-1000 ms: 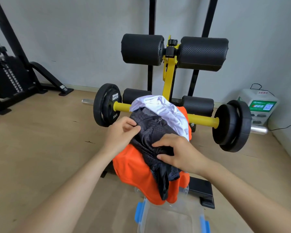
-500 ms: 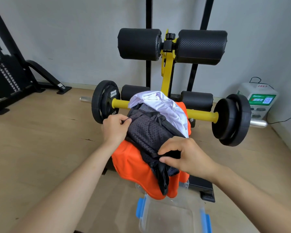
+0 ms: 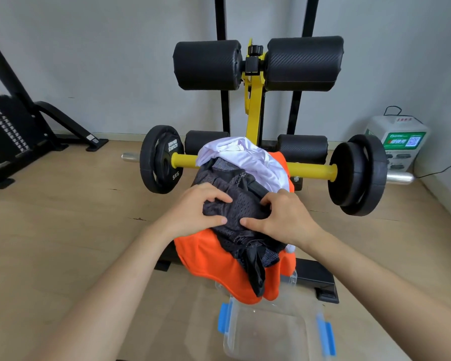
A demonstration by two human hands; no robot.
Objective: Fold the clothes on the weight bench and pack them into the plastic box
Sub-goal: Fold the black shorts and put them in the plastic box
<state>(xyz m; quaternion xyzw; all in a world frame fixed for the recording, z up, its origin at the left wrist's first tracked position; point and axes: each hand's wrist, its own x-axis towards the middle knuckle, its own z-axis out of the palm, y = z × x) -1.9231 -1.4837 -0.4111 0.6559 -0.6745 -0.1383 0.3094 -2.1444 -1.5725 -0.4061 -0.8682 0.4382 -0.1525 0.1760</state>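
Between my left grip (image 3: 195,211) and right grip (image 3: 284,217), both pinching it, the dark grey mesh garment (image 3: 238,204) seems limp and light; I'd hold its edges.

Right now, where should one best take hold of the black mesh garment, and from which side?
Probably its bunched middle, from above on the near side: the black mesh garment lies on top of the orange garment, heaped there, where the left hand and right hand pinch it. Its lower end hangs thin and loose.

Left hand (image 3: 195,209) and right hand (image 3: 284,217) close together, fingers (image 3: 219,197) curled.
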